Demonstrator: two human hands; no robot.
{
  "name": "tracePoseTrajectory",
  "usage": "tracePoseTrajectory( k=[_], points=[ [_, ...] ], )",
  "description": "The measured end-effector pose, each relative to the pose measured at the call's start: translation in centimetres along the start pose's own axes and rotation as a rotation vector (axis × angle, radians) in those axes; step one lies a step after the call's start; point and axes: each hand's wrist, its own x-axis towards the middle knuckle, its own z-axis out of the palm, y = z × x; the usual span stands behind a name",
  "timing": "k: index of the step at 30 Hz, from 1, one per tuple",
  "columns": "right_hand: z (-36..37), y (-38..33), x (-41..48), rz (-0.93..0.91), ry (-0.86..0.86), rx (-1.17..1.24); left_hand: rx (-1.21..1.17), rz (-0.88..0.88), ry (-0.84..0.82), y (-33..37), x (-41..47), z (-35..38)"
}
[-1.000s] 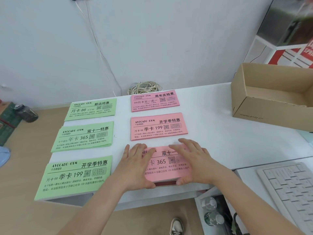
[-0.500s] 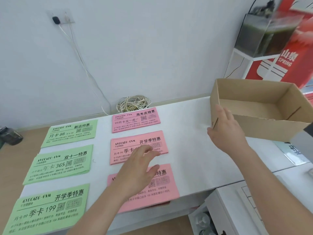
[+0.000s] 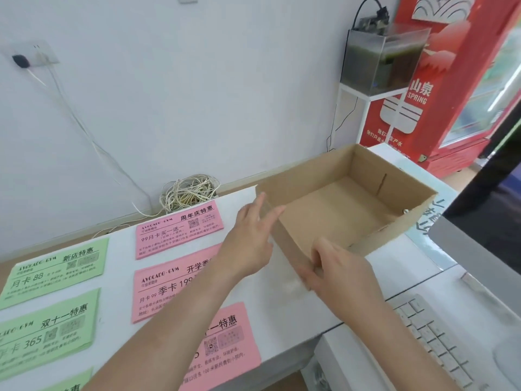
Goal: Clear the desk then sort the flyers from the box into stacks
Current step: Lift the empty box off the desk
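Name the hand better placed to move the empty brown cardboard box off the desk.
Right. The right hand grips the brown cardboard box at its near wall; the left hand is open beside it.

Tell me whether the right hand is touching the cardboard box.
Touching. The head view shows the right hand gripping the near corner of the cardboard box, fingers round its wall.
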Motion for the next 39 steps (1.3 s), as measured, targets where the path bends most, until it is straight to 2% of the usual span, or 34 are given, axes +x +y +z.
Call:
tracePoseTrajectory(
  k=[3,6,7,9,11,12,15,17,20,23,28,31,35,39],
  points=[
    [-0.5,1.0,-1.6,-0.041,-0.014,-0.051,-0.117,-0.084,0.018,-1.0,0.2,0.1],
    [-0.5,2.6,-2.4,-0.075,-0.033,0.014,-0.201,-0.123,0.005,-1.9,-0.6,-0.4],
    [-0.5,3.3,-2.6,-0.075,-0.028,0.064,-0.235,-0.142,0.021,-2.1,-1.1,-0.6],
    [-0.7,3.8,-3.4,-0.021,0.084,0.279,-0.358,-0.205,0.131,-2.5,-1.9,-1.0],
    [-0.4,4.2,-3.7,0.173,0.253,0.549,-0.519,-0.322,0.212,-2.6,-2.0,-1.2],
    [-0.5,4.2,-3.6,0.315,0.272,0.659,-0.549,-0.400,0.183,-2.5,-1.8,-1.2],
    [-0.4,4.3,-2.5,0.648,-0.016,1.021,-0.583,-0.550,0.032,-2.2,-0.9,-0.7],
    [-0.6,4.5,-2.0,0.689,-0.104,1.141,-0.691,-0.575,0.092,-2.0,-0.9,-1.2],
    [-0.8,4.2,-2.3,0.694,-0.052,1.104,-0.669,-0.512,0.177,-1.7,-2.2,-2.4],
    [-1.0,2.5,-4.0,0.665,0.078,1.107,-0.704,-0.448,0.223,-0.7,-5.3,-4.1],
    [-3.3,-1.5,-9.5,0.443,0.234,1.102,-0.838,-0.341,0.345,0.0,-13.6,-7.6],
    [-4.0,-4.4,-14.2,0.368,0.206,1.101,-0.780,-0.241,0.326,0.3,-20.5,-8.9],
    [-3.0,-7.9,-22.4,0.419,0.115,1.000,-0.548,-0.134,0.320,-1.3,-29.7,-7.7],
    [-1.5,-10.4,-30.6,0.478,-0.011,0.836,-0.383,-0.101,0.333,-2.3,-38.2,-6.1]
  ],
)
